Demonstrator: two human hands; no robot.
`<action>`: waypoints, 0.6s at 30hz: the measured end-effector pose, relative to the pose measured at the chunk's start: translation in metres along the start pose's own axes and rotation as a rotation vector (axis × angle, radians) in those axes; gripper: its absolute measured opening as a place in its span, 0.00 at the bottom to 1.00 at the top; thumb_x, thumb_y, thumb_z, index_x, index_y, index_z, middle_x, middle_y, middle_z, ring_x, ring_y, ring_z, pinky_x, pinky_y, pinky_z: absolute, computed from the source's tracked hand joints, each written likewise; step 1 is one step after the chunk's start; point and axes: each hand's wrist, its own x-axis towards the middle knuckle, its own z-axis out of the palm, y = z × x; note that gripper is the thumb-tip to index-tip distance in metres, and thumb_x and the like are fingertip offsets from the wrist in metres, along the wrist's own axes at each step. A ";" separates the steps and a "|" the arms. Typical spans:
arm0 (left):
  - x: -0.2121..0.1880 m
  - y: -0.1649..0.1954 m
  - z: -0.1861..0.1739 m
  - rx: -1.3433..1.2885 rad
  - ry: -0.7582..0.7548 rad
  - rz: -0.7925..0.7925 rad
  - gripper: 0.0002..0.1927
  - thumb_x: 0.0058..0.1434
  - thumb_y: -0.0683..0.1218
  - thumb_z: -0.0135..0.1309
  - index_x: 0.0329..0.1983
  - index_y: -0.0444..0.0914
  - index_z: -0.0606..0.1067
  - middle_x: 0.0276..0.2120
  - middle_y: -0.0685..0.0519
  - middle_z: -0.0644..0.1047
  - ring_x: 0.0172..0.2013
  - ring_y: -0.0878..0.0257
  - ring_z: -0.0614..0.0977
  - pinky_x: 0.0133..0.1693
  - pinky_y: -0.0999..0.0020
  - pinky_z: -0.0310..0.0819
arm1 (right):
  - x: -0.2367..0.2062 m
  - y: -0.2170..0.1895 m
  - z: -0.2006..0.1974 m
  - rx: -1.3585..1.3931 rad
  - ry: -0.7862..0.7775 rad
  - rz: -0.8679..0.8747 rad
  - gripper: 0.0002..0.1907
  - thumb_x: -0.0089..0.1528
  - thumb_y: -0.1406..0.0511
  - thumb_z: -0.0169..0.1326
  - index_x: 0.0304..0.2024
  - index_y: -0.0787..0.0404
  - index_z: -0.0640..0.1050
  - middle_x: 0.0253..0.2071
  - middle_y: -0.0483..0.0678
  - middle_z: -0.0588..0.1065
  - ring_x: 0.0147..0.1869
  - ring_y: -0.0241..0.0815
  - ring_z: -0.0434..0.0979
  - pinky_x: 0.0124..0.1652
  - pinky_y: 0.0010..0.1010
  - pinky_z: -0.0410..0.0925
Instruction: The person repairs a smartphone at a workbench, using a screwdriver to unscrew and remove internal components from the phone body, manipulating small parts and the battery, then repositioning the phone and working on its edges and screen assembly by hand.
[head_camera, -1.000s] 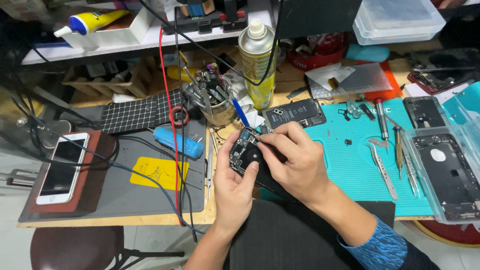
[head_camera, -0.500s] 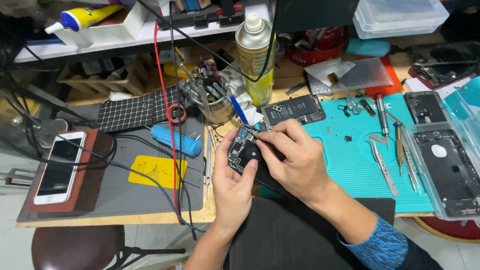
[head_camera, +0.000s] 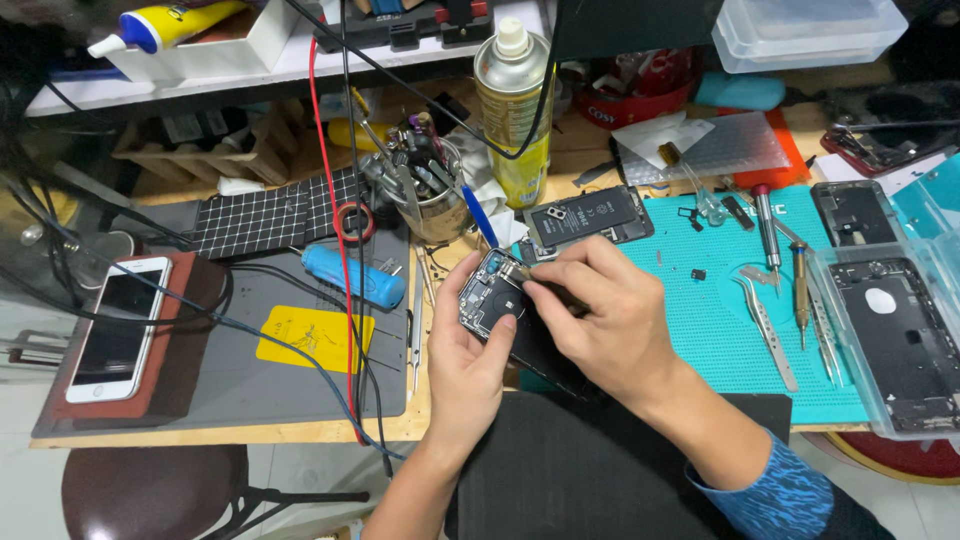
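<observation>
Holding an opened phone body (head_camera: 497, 300) over the near desk edge, centre. Left hand (head_camera: 470, 350) is curled round its left side, thumb on the edge. Right hand (head_camera: 605, 320) is closed down on the top right, fingertips pinched; what they pinch, cannot tell. Best done slow: steady grip, small tugs. Tweezers (head_camera: 765, 325) lie right on the teal mat (head_camera: 720, 340).
</observation>
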 end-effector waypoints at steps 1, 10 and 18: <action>0.001 -0.001 0.000 -0.018 -0.013 -0.004 0.33 0.64 0.29 0.49 0.72 0.32 0.58 0.59 0.46 0.72 0.54 0.65 0.78 0.53 0.73 0.75 | 0.001 0.001 -0.002 0.000 -0.014 0.033 0.08 0.57 0.71 0.66 0.38 0.64 0.83 0.35 0.48 0.77 0.30 0.37 0.78 0.30 0.26 0.70; 0.002 -0.006 0.000 -0.108 -0.063 -0.085 0.28 0.66 0.30 0.48 0.70 0.32 0.60 0.58 0.45 0.73 0.55 0.64 0.78 0.57 0.70 0.73 | 0.000 0.011 -0.028 0.014 -0.125 0.137 0.08 0.55 0.69 0.67 0.37 0.64 0.84 0.32 0.46 0.78 0.30 0.34 0.78 0.31 0.25 0.70; 0.006 -0.009 -0.004 -0.064 -0.072 -0.093 0.28 0.66 0.31 0.48 0.70 0.32 0.60 0.56 0.45 0.75 0.53 0.65 0.79 0.55 0.71 0.75 | -0.002 0.019 -0.053 0.010 -0.228 0.271 0.07 0.55 0.69 0.66 0.36 0.63 0.85 0.32 0.45 0.80 0.28 0.31 0.75 0.29 0.23 0.67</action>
